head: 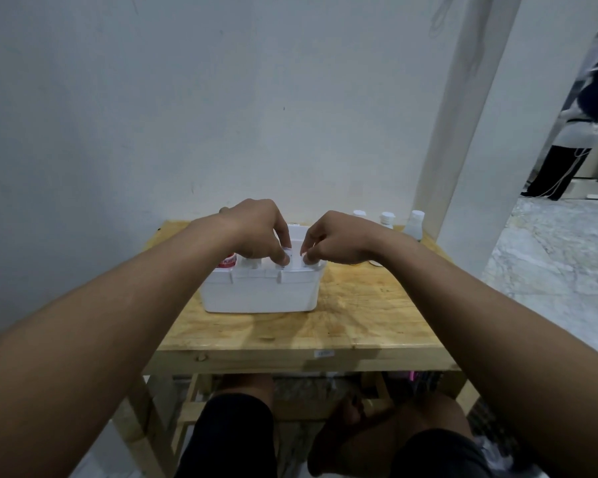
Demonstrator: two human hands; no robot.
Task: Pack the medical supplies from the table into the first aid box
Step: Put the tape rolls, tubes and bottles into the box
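Note:
A white first aid box (pixel 261 293) stands open on the wooden table (pixel 359 319), a little left of centre. My left hand (pixel 256 231) and my right hand (pixel 335 239) both reach over its top, fingertips pinching white items at the box's near rim. What exactly each hand holds is too small to tell. A red-and-white item (pixel 229 261) stands inside the box at its left end. Three white bottles (pixel 387 219) stand at the table's far right edge.
A small round object (pixel 376 263) lies on the table right of my right wrist. A white post (pixel 463 108) rises behind the table's right corner, with a wall close behind. A person in dark clothes stands far right (pixel 591 125). My knees are under the table.

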